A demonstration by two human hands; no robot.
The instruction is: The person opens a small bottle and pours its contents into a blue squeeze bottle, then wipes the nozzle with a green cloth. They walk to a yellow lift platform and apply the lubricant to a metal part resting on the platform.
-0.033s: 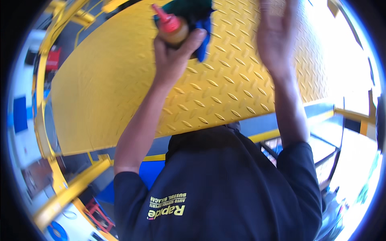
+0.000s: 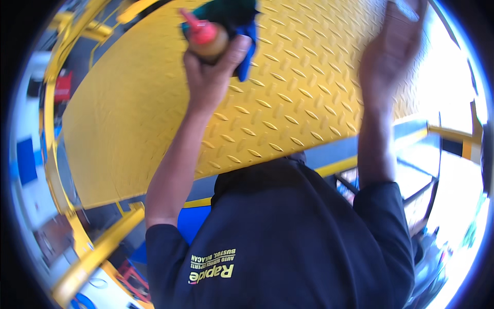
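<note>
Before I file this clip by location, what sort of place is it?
Probably a workshop or garage: a yellow tread-patterned plate fills the upper middle, a yellow beam slants at lower left, and the left hand holds a red-nozzled bottle.

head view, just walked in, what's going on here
The person's left hand grips a bottle with a red nozzle, dark green and blue material right beside it. The right hand is blurred, in front of the yellow tread plate; something pale shows near its fingers, too unclear to identify.
</note>
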